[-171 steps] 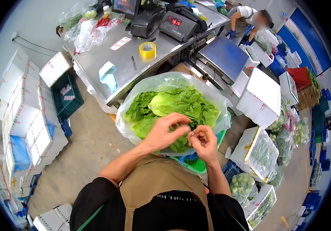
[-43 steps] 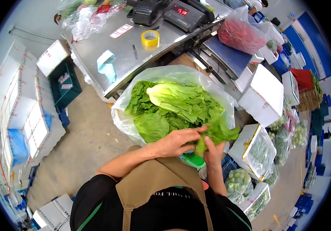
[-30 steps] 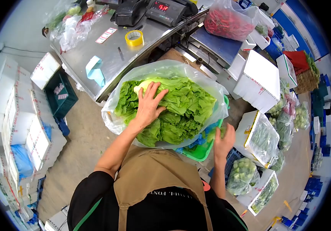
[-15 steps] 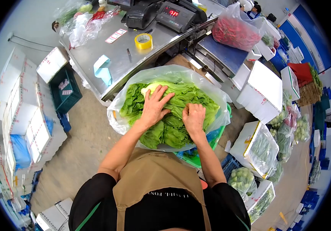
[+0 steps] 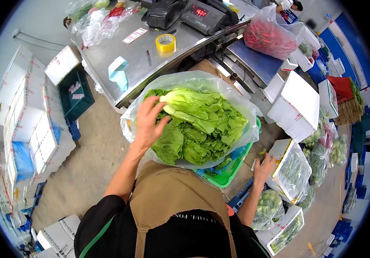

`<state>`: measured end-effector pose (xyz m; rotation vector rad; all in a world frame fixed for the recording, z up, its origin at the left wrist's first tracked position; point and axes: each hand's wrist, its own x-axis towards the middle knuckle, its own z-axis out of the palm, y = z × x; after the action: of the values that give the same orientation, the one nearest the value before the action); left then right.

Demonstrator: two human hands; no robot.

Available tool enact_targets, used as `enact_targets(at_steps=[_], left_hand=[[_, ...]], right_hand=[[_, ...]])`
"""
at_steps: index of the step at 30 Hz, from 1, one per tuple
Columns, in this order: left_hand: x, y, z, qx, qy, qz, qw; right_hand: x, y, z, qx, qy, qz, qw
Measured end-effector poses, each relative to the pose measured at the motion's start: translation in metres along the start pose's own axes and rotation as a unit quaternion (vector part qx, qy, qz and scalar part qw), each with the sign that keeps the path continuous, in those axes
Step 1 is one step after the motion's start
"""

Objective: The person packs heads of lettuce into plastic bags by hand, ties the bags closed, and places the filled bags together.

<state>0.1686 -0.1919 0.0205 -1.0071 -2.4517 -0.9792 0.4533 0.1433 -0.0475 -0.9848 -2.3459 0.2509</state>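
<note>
Leafy green lettuce (image 5: pixel 202 112) fills a clear plastic bag (image 5: pixel 241 96), its pale stem end pointing left. My left hand (image 5: pixel 149 122) is at the lettuce's left side, fingers spread by that stem end; whether they touch it I cannot tell. Off to the right, my right hand (image 5: pixel 263 170) is away from the bag with its fingers apart. A small green leaf scrap (image 5: pixel 262 151) shows just beyond those fingertips, apparently loose. Under the bag's right side, a green basket (image 5: pixel 232 174) holds some leaf pieces and blue plastic.
On the metal table (image 5: pixel 140 64) are yellow tape (image 5: pixel 165 43), a blue cloth-like strip (image 5: pixel 118 74) and a scale display (image 5: pixel 200 12). A bag of red peppers (image 5: pixel 269 36) sits on a blue platform (image 5: pixel 253 60). White foam boxes (image 5: pixel 294 105) stand right, more stacked left.
My right hand has left the lettuce and swung out right. My left hand has shifted left towards the bag's edge. A small leaf scrap now appears by the right fingertips; the display reading has changed.
</note>
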Motion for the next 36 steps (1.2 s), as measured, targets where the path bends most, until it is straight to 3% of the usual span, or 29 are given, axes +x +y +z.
enact_targets(at_steps=[2, 5, 6, 8, 10, 14, 16, 19, 22, 24, 30, 33, 36], left_hand=[[-0.013, -0.008, -0.020, 0.054, 0.067, -0.049, 0.995], [-0.031, -0.018, -0.040, 0.130, 0.126, -0.136, 0.974], [-0.036, -0.021, -0.042, 0.145, 0.131, -0.163, 0.967], [-0.040, -0.020, -0.045, 0.131, 0.108, -0.253, 0.952], [-0.041, -0.017, -0.046, 0.069, 0.050, -0.377, 0.922], [-0.046, -0.033, -0.044, 0.004, 0.044, -0.376, 0.926], [-0.048, -0.039, -0.046, -0.015, 0.074, -0.329, 0.941], [-0.048, -0.045, -0.051, -0.114, 0.077, -0.343, 0.929], [-0.038, -0.044, -0.060, -0.395, 0.069, -0.446, 0.800], [-0.034, -0.050, -0.060, -0.465, 0.080, -0.469, 0.747], [-0.031, -0.048, -0.064, -0.567, 0.092, -0.498, 0.650], [-0.038, -0.049, -0.065, -0.642, 0.094, -0.520, 0.555], [-0.051, -0.053, -0.064, -0.700, 0.064, -0.556, 0.443]], right_hand=[[-0.010, 0.016, 0.008, 0.000, -0.077, 0.016, 0.997], [0.002, -0.039, -0.004, 0.091, -0.021, -0.007, 0.996], [0.010, -0.071, -0.012, 0.085, 0.017, -0.069, 0.994], [0.027, -0.133, -0.018, 0.147, 0.000, -0.160, 0.976], [0.048, -0.185, -0.010, 0.215, -0.076, -0.279, 0.933], [0.085, -0.237, 0.066, 0.137, -0.193, -0.419, 0.877], [0.100, -0.256, 0.084, 0.058, -0.267, -0.437, 0.857], [0.101, -0.269, 0.098, -0.013, -0.314, -0.444, 0.839], [0.096, -0.277, 0.087, -0.038, -0.323, -0.465, 0.824], [0.091, -0.281, 0.077, -0.035, -0.282, -0.516, 0.808], [0.102, -0.281, 0.067, -0.006, -0.114, -0.620, 0.776], [0.104, -0.260, 0.097, 0.044, -0.146, -0.625, 0.765], [0.102, -0.240, 0.114, 0.045, -0.178, -0.581, 0.793]])
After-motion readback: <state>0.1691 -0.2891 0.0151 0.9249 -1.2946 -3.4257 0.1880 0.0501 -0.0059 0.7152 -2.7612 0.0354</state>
